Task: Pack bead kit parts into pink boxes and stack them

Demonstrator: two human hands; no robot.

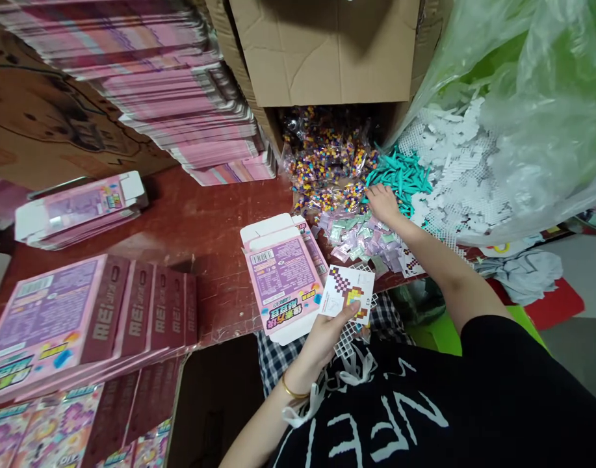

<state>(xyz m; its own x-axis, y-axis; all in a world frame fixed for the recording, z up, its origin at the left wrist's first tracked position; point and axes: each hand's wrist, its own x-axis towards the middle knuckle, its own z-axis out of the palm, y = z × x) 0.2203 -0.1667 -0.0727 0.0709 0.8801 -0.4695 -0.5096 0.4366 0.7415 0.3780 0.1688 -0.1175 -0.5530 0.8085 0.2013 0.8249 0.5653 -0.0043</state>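
My left hand point(329, 331) is closed on a white pattern card point(346, 292) printed with a pixel picture, thumb on top. A white grid board point(346, 341) lies under the card in the same hand. My right hand point(384, 205) reaches to the left edge of a heap of teal pointed pieces point(405, 175), its fingers curled down; what they hold, if anything, is hidden. Bags of coloured beads point(334, 162) lie left of its fingertips. Small lilac and green packets point(363, 237) are spread just below it.
A flattened pink box point(283, 283) lies left of the card. Several pink boxes point(54, 312) stand at the left, with tall stacks of flat pink cartons point(181, 97) behind. A cardboard box point(327, 58) rises at the back. White grid pieces point(453, 169) spill from a clear plastic bag point(546, 130).
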